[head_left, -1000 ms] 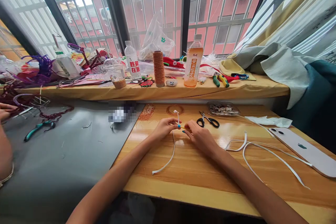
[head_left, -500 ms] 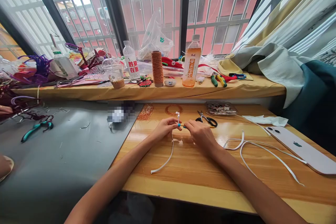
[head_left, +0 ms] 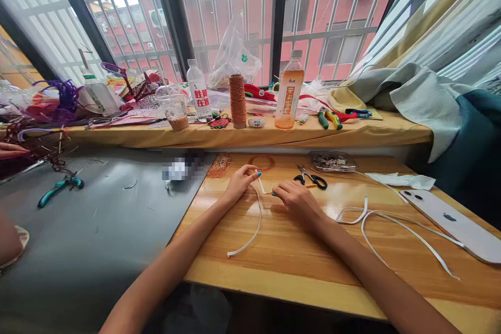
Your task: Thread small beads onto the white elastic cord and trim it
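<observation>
Over the wooden table, my left hand (head_left: 241,183) pinches a white flat cord (head_left: 258,219) between thumb and fingertips. One end of the cord curves down onto the table; a short stretch runs taut from my left fingertips toward my right hand (head_left: 298,199). My right hand is closed around a slim crochet hook (head_left: 312,186); its yellowish handle end sticks out behind the hand. The hook's thin tip points left and meets the cord. Whether the cord is looped around the tip is too small to tell. Black-handled scissors (head_left: 318,181) lie just beyond my right hand.
More white cord (head_left: 410,225) and a phone (head_left: 456,224) lie to the right. Farther back are a clear tray (head_left: 332,162), coiled copper-coloured wire (head_left: 261,162) and orange thread scraps (head_left: 219,166). Bottles line the ledge. Another person's hand (head_left: 11,150) is at far left, near teal pliers (head_left: 58,190).
My left hand has moved up and left, away from my right hand. A stretch of cord between them is now drawn out. The view has shifted slightly.
</observation>
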Tool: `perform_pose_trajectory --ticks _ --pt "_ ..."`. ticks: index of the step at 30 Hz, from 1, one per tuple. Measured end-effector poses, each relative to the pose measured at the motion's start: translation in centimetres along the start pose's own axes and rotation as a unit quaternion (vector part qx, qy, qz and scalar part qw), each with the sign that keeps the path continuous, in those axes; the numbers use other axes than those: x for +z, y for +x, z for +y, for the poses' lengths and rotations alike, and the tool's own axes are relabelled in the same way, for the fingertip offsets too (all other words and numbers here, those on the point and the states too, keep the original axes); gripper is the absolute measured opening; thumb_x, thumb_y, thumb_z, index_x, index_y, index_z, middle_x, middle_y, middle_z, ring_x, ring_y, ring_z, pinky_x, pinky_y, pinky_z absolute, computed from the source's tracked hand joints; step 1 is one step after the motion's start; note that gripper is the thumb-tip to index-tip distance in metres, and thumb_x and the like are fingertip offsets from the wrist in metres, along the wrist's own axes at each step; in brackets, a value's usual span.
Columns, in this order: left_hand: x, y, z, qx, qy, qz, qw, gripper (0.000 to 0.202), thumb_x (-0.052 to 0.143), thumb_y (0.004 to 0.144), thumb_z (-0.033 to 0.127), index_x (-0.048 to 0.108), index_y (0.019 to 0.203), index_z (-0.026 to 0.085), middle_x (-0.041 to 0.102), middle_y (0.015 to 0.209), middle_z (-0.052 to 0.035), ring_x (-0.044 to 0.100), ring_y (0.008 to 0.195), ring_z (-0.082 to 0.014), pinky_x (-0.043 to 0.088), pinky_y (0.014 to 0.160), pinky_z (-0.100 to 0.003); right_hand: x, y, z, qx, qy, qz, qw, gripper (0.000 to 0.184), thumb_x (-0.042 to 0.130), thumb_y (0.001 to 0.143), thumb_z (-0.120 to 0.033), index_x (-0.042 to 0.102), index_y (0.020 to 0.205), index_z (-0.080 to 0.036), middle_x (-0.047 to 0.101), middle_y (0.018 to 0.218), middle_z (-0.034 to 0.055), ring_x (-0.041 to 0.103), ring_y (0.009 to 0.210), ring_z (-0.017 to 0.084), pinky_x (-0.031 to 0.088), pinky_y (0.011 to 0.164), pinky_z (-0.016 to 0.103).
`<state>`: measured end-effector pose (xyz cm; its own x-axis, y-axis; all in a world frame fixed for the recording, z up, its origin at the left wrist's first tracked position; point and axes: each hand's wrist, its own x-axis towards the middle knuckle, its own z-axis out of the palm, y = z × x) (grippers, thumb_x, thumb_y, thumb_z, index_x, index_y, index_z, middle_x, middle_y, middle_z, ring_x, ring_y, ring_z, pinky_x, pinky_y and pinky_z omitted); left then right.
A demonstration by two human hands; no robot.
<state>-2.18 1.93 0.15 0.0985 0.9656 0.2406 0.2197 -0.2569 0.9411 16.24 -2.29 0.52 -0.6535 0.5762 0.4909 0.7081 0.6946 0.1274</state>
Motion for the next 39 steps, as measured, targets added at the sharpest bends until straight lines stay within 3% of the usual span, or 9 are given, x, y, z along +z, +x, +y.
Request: perform_pose_trajectory --ticks 7,12,19,25,30,39 --pt "-0.3 0.1 -0.1 -0.020 -0.037 0.023 0.999 0.024 0.057 0.063 0.035 0.064 0.067 0.012 0.055 0.055 0.0010 0.044 0.053 -0.0084 0.033 0.053 -0.020 -0.2 0.1 -0.3 -0.016 0.057 -0.050 0.997 0.014 0.041 0.082 -0.020 0.054 0.082 -0.015 0.055 0.080 0.0054 0.048 0.074 0.016 0.033 0.066 0.026" --pt "-0.4 0.3 -0.6 -0.010 -0.045 0.035 0.998 0.024 0.060 0.061 0.034 0.066 0.068 0.012 0.058 0.058 -0.0010 0.046 0.056 -0.0097 0.034 0.055 -0.021 -0.1 -0.1 -0.7 -0.036 0.081 -0.090 0.992 0.019 0.036 0.081 -0.011 0.054 0.086 -0.015 0.054 0.079 0.0048 0.049 0.071 0.013 0.035 0.063 0.023" --pt "-0.5 0.4 -1.2 0.018 -0.036 0.025 0.999 0.023 0.059 0.063 0.035 0.067 0.069 0.014 0.059 0.062 -0.0020 0.049 0.059 -0.0104 0.036 0.058 -0.021 -0.3 0.1 -0.8 0.011 0.036 -0.067 0.997 0.022 0.038 0.076 -0.007 0.055 0.086 -0.017 0.052 0.082 0.0046 0.048 0.067 0.012 0.034 0.058 0.022" --pt "-0.2 0.4 -1.2 0.016 -0.055 0.027 0.998 0.022 0.060 0.063 0.034 0.067 0.067 0.014 0.058 0.061 -0.0016 0.049 0.059 -0.0103 0.036 0.059 -0.021 0.3 0.0 -1.0 -0.001 0.053 -0.024 0.998 0.025 0.038 0.082 -0.017 0.045 0.106 -0.017 0.054 0.083 0.0052 0.051 0.068 0.014 0.036 0.057 0.022" --pt "0.1 0.3 -1.3 0.020 -0.083 0.029 0.996 0.019 0.061 0.062 0.032 0.067 0.066 0.014 0.058 0.061 -0.0012 0.048 0.060 -0.0098 0.036 0.059 -0.021 1.0 -0.1 -1.1 -0.009 0.069 0.038 0.997 0.016 0.033 0.085 -0.019 0.049 0.083 -0.014 0.054 0.074 0.0043 0.050 0.062 0.012 0.036 0.055 0.021" --pt "0.4 -0.2 -0.4 -0.029 -0.147 0.079 0.986 0.017 0.062 0.059 0.029 0.067 0.065 0.014 0.051 0.051 0.0014 0.041 0.053 -0.0070 0.031 0.052 -0.020 0.8 0.0 -1.7 -0.008 -0.007 0.059 0.998 0.021 0.033 0.085 -0.021 0.053 0.083 -0.014 0.056 0.069 0.0039 0.050 0.057 0.012 0.032 0.053 0.022"
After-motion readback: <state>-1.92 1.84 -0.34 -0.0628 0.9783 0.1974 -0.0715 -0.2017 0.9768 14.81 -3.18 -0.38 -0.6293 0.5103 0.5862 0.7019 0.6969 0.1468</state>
